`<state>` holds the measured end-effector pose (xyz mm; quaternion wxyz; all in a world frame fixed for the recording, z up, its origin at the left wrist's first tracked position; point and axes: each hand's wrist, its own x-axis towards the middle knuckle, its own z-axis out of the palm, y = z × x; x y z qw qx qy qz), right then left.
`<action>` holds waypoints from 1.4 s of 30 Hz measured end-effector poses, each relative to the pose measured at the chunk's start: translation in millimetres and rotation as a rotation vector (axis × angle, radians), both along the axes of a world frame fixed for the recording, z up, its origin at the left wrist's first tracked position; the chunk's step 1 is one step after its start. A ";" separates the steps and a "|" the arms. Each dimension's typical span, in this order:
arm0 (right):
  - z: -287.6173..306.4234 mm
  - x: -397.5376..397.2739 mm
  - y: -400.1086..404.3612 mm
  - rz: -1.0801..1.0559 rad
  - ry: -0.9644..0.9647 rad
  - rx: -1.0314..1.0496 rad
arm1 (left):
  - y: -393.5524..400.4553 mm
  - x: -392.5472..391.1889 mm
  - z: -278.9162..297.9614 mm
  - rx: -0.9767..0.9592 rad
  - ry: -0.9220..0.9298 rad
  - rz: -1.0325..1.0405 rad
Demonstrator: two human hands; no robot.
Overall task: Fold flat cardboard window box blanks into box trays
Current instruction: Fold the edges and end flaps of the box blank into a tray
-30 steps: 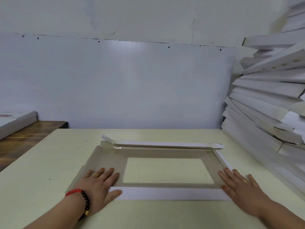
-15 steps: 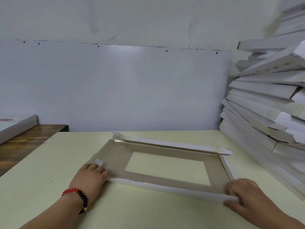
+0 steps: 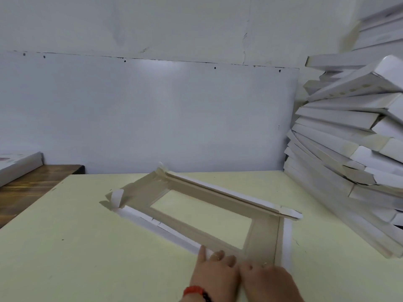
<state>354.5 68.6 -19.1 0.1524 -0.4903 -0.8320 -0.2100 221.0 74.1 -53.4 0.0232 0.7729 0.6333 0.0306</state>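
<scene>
On the pale table (image 3: 65, 247), the cardboard blank (image 3: 196, 205) lies skewed, its near corner gripped by the left hand (image 3: 214, 273) and right hand (image 3: 268, 280), fingers curled side by side on its white edge strip, with bare tabletop leftward and stacked boxes (image 3: 349, 149) crowding the right.

Both hands lay side by side near the front edge of the table (image 3: 65, 247), knuckles up. The left hand (image 3: 214, 272) had its forefinger stretched forward and the other fingers bent under, a red bead bracelet (image 3: 195, 290) on its wrist. The right hand (image 3: 267, 279) touched it, fingers curled down.
</scene>
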 end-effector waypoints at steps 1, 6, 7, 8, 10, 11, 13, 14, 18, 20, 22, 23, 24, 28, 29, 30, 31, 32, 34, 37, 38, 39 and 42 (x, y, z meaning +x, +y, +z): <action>6.1 -5.8 -0.5 -0.045 -0.013 -0.094 | -0.9 2.9 1.7 0.000 -0.019 -0.001; 18.4 5.6 0.9 0.216 -0.103 -0.272 | -11.0 -28.4 14.7 0.124 0.048 -0.236; 17.5 10.2 3.6 0.250 -0.124 -0.295 | -11.4 -34.5 12.2 0.148 0.072 -0.293; 19.1 14.8 6.7 0.310 -0.112 -0.242 | -11.0 -40.2 8.7 0.147 0.105 -0.340; 22.9 19.2 16.8 0.322 -0.198 -0.210 | -11.3 -50.1 5.8 0.156 0.148 -0.378; 23.0 22.8 24.0 0.298 -0.287 -0.225 | -12.9 -56.3 5.9 0.164 0.135 -0.391; 21.3 38.4 42.8 0.248 -0.395 -0.225 | -7.5 -68.2 9.0 0.225 0.091 -0.412; 19.6 49.5 53.1 0.222 -0.442 -0.227 | -6.4 -78.1 9.1 0.232 0.068 -0.437; 26.7 79.1 66.7 0.184 -0.432 -0.200 | -10.4 -115.7 17.7 0.216 0.107 -0.361; 24.8 88.5 70.2 0.178 -0.387 -0.162 | -9.7 -130.8 22.9 0.128 0.026 -0.325; 20.3 96.9 73.5 0.146 -0.383 -0.164 | -9.4 -144.4 25.7 0.047 -0.050 -0.277; 19.1 100.0 73.0 0.117 -0.371 -0.212 | -8.5 -149.2 26.8 0.019 -0.075 -0.245; 17.9 102.8 73.3 0.125 -0.356 -0.243 | -6.7 -152.3 27.9 -0.015 -0.110 -0.197; 10.9 112.8 76.3 0.183 -0.237 -0.360 | -7.0 -143.2 43.9 -0.173 -0.199 0.053; 11.2 114.1 77.4 0.188 -0.198 -0.414 | -8.0 -137.3 44.2 -0.201 -0.126 0.085; 13.2 114.5 78.1 0.195 -0.151 -0.468 | -11.0 -129.0 43.0 -0.227 -0.054 0.111; 14.5 115.1 79.1 0.195 -0.112 -0.521 | -13.9 -121.1 39.3 -0.224 0.002 0.091; 16.6 114.2 79.0 0.200 -0.085 -0.571 | -17.7 -112.0 36.3 -0.197 0.026 0.043; 20.6 112.5 78.0 0.199 -0.057 -0.646 | -21.7 -101.1 29.7 -0.089 0.040 -0.075; 24.8 110.6 75.5 0.205 -0.047 -0.695 | -26.3 -103.3 33.4 0.029 0.072 -0.229; 25.6 109.5 74.6 0.205 -0.053 -0.682 | -28.8 -106.2 37.3 0.027 0.091 -0.261; 25.7 108.3 74.2 0.194 -0.074 -0.666 | -31.8 -109.6 40.8 0.031 0.123 -0.291; 24.4 102.6 73.1 0.165 -0.189 -0.586 | -39.9 -118.8 52.7 0.045 0.290 -0.297</action>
